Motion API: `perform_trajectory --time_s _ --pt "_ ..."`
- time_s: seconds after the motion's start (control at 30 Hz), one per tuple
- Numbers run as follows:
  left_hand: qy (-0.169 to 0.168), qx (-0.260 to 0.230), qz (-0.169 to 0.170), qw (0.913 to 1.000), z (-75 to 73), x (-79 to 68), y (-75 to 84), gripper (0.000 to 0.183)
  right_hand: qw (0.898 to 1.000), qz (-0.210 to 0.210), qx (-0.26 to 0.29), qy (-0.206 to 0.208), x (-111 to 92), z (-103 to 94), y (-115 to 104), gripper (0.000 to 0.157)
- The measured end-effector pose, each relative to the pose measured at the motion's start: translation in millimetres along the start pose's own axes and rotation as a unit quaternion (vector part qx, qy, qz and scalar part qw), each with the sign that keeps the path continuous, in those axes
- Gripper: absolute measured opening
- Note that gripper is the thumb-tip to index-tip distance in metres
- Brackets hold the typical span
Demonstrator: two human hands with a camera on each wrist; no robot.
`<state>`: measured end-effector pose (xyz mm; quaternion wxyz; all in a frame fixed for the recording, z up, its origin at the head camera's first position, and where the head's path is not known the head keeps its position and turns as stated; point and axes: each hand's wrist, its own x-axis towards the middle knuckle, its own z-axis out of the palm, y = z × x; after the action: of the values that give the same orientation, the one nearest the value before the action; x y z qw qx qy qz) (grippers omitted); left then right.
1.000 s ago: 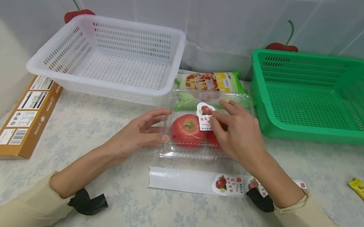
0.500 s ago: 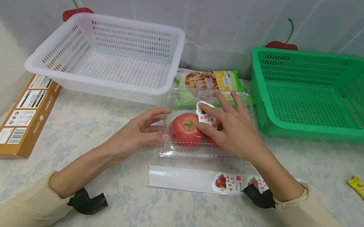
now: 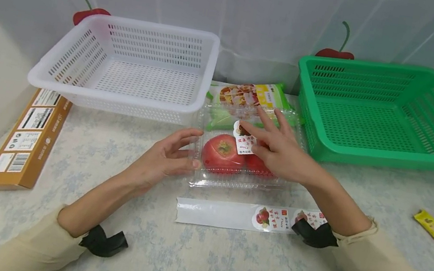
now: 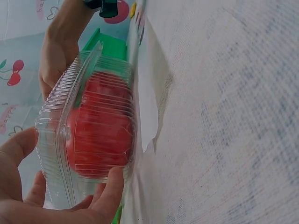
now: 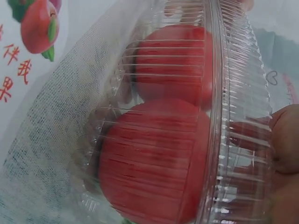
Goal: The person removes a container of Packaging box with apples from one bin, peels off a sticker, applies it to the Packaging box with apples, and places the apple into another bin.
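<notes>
A clear plastic clamshell box sits on the table with two red apple-like fruits inside. On its lid lies a white label sticker printed with fruit and red characters. My left hand holds the box's left side, its fingers and thumb curved about the corner; the left wrist view has fingertips on the lid rim and the lower wall. With fingers spread, my right hand rests over the lid, its index fingertip on the sticker's upper part. The right wrist view looks through the ribbed side wall at both fruits.
Before the box lies a backing strip with more such stickers. A white basket stands back left, a green basket back right. A green food bag is behind the box. An orange carton lies left, a yellow packet right.
My right hand's fingers have spread out across the lid. Its thumb has slid over the sticker and drawn back right, baring the sticker's lower part again. My left hand stays in place.
</notes>
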<state>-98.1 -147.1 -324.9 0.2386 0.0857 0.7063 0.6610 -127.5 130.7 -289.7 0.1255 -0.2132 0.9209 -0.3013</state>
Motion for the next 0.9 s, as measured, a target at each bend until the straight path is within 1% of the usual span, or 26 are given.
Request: perform_trajectory --time_s 0.1,0.2,0.33,0.5,0.6,0.67,0.77,0.83,0.9 --pt "-0.001 0.000 0.001 1.0000 -0.2 -0.7 -0.2 0.068 0.999 0.010 -0.052 0.011 2 4.8 -2 0.052" --pt "0.001 -0.002 0.001 1.0000 0.2 -0.8 -0.2 0.068 0.993 0.017 -0.116 0.030 3 10.8 -4 0.052" --pt "0.008 -0.008 -0.003 0.9999 1.5 -1.2 -0.6 0.069 0.985 0.011 -0.159 0.067 4 16.7 -5 0.053" --pt "0.013 -0.013 -0.004 0.9998 2.8 -1.0 -0.8 0.068 0.979 0.003 -0.153 0.133 2 19.5 -4 0.048" --pt "0.014 -0.012 -0.003 0.9998 3.1 -0.2 -0.4 0.068 0.975 -0.015 -0.141 0.174 -1 19.8 -2 0.042" --pt "0.016 -0.011 -0.002 0.9998 3.4 0.4 -0.3 0.068 0.969 -0.040 -0.137 0.202 -4 20.2 0 0.037" --pt "0.015 -0.010 0.000 0.9998 3.8 0.8 -0.8 0.068 0.959 -0.093 -0.126 0.237 -8 22.0 3 0.031" --pt "0.015 -0.008 0.002 0.9999 4.3 0.4 -1.2 0.067 0.953 -0.125 -0.116 0.250 -10 23.3 5 0.031" --pt "0.016 -0.005 0.003 0.9999 4.9 0.1 -1.5 0.067 0.951 -0.144 -0.104 0.254 -12 24.4 6 0.031"
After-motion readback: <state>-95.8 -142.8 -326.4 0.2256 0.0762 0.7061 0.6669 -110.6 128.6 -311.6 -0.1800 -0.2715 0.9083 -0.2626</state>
